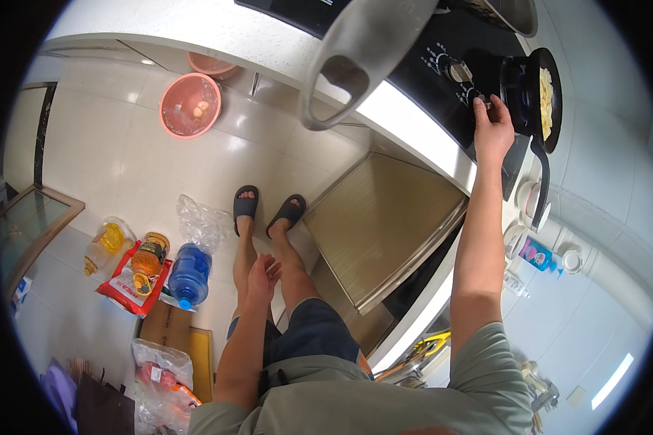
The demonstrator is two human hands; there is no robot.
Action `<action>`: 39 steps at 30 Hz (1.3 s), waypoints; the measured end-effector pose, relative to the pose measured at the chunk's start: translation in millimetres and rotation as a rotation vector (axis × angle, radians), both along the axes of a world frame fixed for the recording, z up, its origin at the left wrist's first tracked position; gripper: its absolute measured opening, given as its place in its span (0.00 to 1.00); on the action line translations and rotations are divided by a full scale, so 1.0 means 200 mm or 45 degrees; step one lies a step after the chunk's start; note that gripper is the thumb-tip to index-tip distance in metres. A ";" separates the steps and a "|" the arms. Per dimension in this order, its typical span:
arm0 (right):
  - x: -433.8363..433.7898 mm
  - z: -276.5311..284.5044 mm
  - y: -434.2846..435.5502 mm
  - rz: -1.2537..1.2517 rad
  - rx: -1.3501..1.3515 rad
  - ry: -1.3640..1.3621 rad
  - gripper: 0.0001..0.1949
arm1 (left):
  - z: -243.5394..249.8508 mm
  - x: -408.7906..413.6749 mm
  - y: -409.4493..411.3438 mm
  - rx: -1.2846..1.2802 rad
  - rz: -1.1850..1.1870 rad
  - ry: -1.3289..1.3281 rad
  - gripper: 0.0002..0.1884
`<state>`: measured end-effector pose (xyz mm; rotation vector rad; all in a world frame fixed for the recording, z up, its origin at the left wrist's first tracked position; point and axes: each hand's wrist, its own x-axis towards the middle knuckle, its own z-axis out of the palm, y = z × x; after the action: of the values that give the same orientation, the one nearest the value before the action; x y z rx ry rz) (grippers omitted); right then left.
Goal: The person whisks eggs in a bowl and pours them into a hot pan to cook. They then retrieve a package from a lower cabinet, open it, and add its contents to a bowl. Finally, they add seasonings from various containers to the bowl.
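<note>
My right hand (494,128) reaches to the black gas stove (430,92) and pinches a control knob (486,102) between thumb and fingers. Just beyond it, a black frying pan (556,103) sits on the burner, its handle pointing back towards me. Flat, pale yellow food (546,103) lies in the pan, and a bluish glow shows under it. A second knob (459,71) is left of my hand. Down by my legs hangs my left hand (264,275), with loosely bent fingers and nothing in it.
A grey handle with a hole (353,60) juts over the counter edge (413,111), close to the camera. An open cabinet door or drawer front (386,223) is below. Pink basin (190,106), oil bottle (150,261) and blue water jug (189,276) stand on the floor.
</note>
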<state>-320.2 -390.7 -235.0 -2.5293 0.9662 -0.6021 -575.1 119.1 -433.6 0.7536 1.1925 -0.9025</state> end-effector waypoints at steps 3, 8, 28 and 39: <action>-0.02 -0.03 -0.05 0.038 0.028 -0.045 0.23 | 0.01 0.05 -0.03 -0.018 0.000 -0.051 0.23; -0.02 0.00 -0.01 0.029 0.030 0.025 0.22 | -0.03 0.02 -0.05 -0.033 0.041 -0.032 0.22; 0.00 0.02 0.03 -0.075 -0.091 0.078 0.26 | -0.06 -0.01 -0.06 -0.043 0.057 -0.042 0.22; 0.00 0.00 0.01 -0.058 -0.126 0.054 0.27 | -0.02 0.03 -0.06 -0.022 0.037 -0.062 0.21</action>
<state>-320.8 -389.4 -234.3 -2.6227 1.0355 -0.6263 -568.8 107.6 -437.4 0.7392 1.1486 -0.8649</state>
